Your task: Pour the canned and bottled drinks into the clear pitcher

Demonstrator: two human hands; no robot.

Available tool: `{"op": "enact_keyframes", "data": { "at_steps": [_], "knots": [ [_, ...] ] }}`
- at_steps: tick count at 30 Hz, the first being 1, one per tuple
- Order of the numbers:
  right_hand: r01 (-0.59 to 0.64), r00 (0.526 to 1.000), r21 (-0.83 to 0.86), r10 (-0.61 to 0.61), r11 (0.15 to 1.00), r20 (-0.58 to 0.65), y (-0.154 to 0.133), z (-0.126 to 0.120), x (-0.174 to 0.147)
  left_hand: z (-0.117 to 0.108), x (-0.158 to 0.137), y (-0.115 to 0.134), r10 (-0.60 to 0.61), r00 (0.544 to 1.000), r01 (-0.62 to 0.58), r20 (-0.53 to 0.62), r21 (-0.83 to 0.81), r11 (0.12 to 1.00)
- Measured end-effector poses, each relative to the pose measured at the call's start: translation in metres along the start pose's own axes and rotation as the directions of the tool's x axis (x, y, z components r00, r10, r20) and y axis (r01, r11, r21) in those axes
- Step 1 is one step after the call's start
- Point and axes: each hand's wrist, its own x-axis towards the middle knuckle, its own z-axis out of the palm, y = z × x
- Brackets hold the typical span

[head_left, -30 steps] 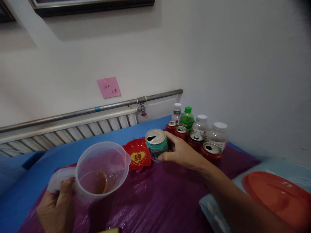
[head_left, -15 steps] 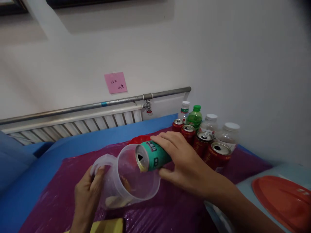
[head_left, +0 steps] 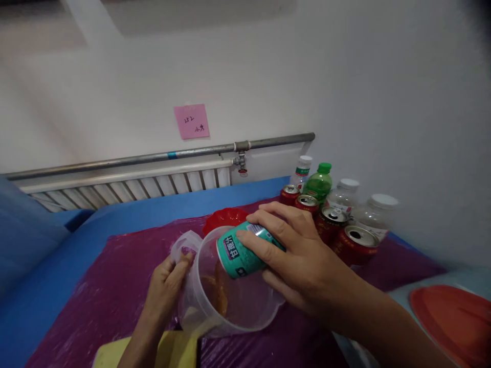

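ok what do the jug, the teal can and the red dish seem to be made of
Jug: likely plastic, smooth and cloudy; things show faintly through it. Teal can: probably printed metal, with a pale, bare-looking rim. Red dish: smooth, perhaps plastic, from its scalloped, moulded-looking edge.

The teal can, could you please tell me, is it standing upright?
No, the teal can is tilted top-down over the open plastic jug.

The left hand [head_left: 166, 283] holds a clear jug [head_left: 191, 304] by its handle, and the jug is tilted. The right hand [head_left: 297, 250] holds a green can [head_left: 240, 258], its top turned down into the jug, where brown liquid [head_left: 221, 297] is seen. Behind is a red dish [head_left: 223, 218]. At right stand four red cans [head_left: 326, 230] and four bottles [head_left: 319, 185].
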Motion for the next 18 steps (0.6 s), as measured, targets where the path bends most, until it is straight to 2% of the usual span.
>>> {"op": "enact_keyframes", "data": {
  "at_steps": [7, 13, 18],
  "knots": [
    [0.021, 1.000, -0.034, -0.021, 0.999, 0.013, -0.001, -0.002, -0.002, -0.001, 0.007, -0.008, -0.035, 0.995, 0.038, 0.090, -0.025, 0.999],
    [0.028, 0.999, -0.059, -0.029, 0.998, -0.013, -0.004, -0.001, -0.002, -0.003, 0.009, -0.012, -0.037, 0.995, 0.042, 0.095, -0.045, 0.998],
    [0.022, 0.999, -0.086, -0.026, 0.996, -0.048, -0.008, -0.004, -0.002, -0.001, 0.007, -0.008, -0.024, 0.999, 0.028, 0.038, -0.086, 0.996]
  ]
}}
